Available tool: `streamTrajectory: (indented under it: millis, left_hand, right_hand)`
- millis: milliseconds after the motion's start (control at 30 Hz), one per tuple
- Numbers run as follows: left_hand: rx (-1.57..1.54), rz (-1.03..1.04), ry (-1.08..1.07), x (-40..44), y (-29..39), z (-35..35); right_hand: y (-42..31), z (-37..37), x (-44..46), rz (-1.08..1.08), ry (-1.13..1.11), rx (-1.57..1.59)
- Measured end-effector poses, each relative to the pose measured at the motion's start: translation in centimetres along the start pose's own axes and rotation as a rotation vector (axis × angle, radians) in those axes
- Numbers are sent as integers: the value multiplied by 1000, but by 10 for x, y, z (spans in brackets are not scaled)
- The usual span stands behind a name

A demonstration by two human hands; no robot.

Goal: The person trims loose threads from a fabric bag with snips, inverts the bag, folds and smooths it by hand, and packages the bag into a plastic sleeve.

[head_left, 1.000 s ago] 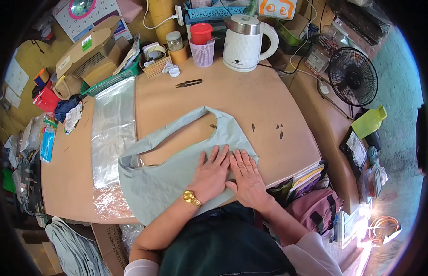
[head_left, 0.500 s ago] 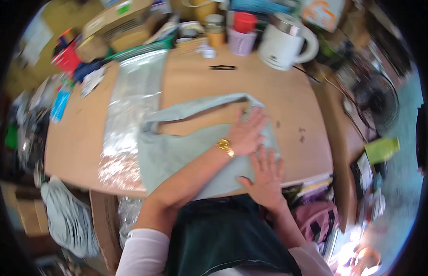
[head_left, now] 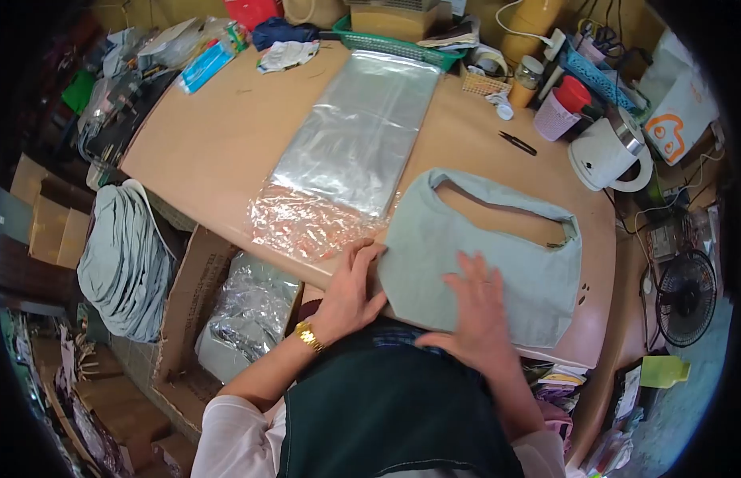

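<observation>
A pale grey-green cloth shoulder bag [head_left: 434,263] lies flat near the table's front edge, its wide strap curving away from me. At its left edge, my left hand [head_left: 350,287] rests with the thumb apart from the fingers. It holds nothing I can see; whether it touches the cloth is unclear. My right hand [head_left: 482,315] is over the lower middle of the bag, fingers spread and slightly blurred. Left of the bag, a stack of clear plastic sleeves [head_left: 358,127] stretches across the table, its near end crinkled.
Black thread snips [head_left: 517,143] lie beyond the bag. A white kettle [head_left: 605,151] and a lilac cup [head_left: 555,115] stand at the back right. Below the table's left front, an open carton [head_left: 179,319] holds plastic-wrapped items, beside a pile of grey-green cloth [head_left: 123,263].
The view has swung left. My left hand has gone from the strap side to the bag's left edge; my right hand has shifted toward its middle. The strap now lies flatter and more open.
</observation>
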State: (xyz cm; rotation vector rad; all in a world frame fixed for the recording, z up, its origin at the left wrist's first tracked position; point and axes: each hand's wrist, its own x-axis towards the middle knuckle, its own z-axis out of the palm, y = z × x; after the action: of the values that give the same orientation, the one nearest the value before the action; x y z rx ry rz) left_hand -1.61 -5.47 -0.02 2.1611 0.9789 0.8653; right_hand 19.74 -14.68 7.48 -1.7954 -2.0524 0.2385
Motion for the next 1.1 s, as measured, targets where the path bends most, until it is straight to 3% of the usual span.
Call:
streamTrajectory:
  millis: [133, 200, 267, 333, 367, 433, 533, 600, 700, 733, 800, 833, 867, 900, 1000, 1067, 1100]
  left_hand:
    - [-258, -128, 56, 20, -2, 3]
    - [-377, -127, 104, 26, -20, 19]
    - [-621, -375, 55, 34, -20, 20]
    - [-698, -410, 25, 41, -25, 22]
    - [-764, -449, -7, 42, -27, 25]
    - [-754, -415, 5, 40, -29, 33]
    - [-703, -369, 23, 41, -22, 34]
    - [-665, -366, 24, 40, -20, 31]
    - [-557, -306, -25, 42, -24, 30]
    - [-462, -146, 40, 44, -26, 32]
    - [-367, 19, 98, 43, -26, 30]
    - [-545, -147, -40, 42, -15, 15]
    - [-717, -312, -183, 41, -9, 6]
    - [-715, -299, -188, 38, -17, 12]
    - [-826, -370, -213, 26, -33, 27]
    - [-592, -454, -157, 23, -24, 14]
    - [-519, -384, 49, 21, -31, 7]
  right_hand:
    - [13, 38, 25, -130, 62, 46]
    - [15, 29, 30, 52, 155, 364]
    - [13, 23, 34, 19, 159, 378]
    - [5, 17, 41, -14, 167, 389]
    - [-10, 18, 46, -78, 243, 204]
    - [-15, 24, 46, -140, 309, 16]
    - [-1, 38, 46, -67, 226, 158]
    - [0, 31, 50, 163, 235, 433]
    - [5, 16, 51, 132, 147, 600]
    - [11, 14, 54, 131, 148, 599]
    - [27, 13, 60, -87, 106, 328]
    - [35, 14, 59, -85, 114, 324]
    - [45, 15, 58, -27, -6, 110]
    - [53, 19, 59, 33, -126, -105]
    - [80, 59, 44, 8, -201, -250]
    - [75, 60, 39, 7, -186, -255]
    - [73, 60, 36, 8, -181, -256]
